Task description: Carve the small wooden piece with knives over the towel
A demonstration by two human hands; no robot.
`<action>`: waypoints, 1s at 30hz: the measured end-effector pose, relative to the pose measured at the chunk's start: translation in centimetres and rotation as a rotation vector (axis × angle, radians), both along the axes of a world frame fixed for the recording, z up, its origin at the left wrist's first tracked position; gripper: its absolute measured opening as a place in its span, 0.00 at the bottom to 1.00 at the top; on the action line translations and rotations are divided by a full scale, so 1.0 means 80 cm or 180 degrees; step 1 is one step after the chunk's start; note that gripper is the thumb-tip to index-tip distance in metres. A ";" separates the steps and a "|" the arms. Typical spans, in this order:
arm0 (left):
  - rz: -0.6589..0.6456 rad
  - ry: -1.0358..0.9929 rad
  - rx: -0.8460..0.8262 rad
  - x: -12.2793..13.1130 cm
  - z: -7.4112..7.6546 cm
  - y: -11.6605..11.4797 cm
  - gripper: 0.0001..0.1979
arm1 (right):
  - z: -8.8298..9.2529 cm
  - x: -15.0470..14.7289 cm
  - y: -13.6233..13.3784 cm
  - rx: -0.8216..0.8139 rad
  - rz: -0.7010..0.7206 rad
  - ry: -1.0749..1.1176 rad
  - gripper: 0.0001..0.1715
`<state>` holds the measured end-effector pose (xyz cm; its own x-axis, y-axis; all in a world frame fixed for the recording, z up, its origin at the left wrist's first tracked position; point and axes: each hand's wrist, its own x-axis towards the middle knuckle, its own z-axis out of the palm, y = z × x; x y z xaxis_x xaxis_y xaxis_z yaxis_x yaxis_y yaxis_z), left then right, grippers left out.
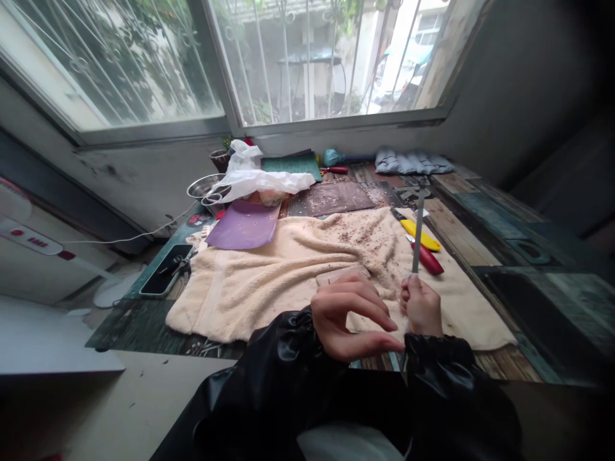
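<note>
In my right hand [423, 307], fingers closed round its lower end, a long flat grey metal bar [418, 230] that looks like a file stands nearly upright. My left hand [353, 317] is beside it, thumb and fingers apart, with nothing visible between them. Just behind the left hand, a pale flat piece [331, 278] lies on the cream towel [250, 282], partly covered by the hand. Past the right hand, a yellow-handled cutter [420, 235] and a red-handled tool [430, 259] rest on the towel; the bar crosses in front of them.
Brown shavings [362, 237] dot the towel. A purple sheet [245, 225], white plastic bag [269, 182], metal bowl [202, 186] and green mat [293, 165] are at the back left. A phone [167, 270] lies left. A grey padded pack [413, 161] sits below the window.
</note>
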<state>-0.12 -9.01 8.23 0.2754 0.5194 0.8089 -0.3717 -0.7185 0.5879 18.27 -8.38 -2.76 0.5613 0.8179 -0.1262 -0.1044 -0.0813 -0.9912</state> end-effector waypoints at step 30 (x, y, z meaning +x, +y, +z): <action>0.1578 0.0878 -0.0803 0.010 -0.057 0.083 0.10 | 0.002 -0.001 0.000 0.0026 0.0047 0.0123 0.23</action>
<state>0.68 -2.35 3.64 0.1337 0.8050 0.5781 0.1606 -0.5932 0.7889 18.17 -8.34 -2.56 0.5441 0.8271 -0.1407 -0.1414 -0.0750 -0.9871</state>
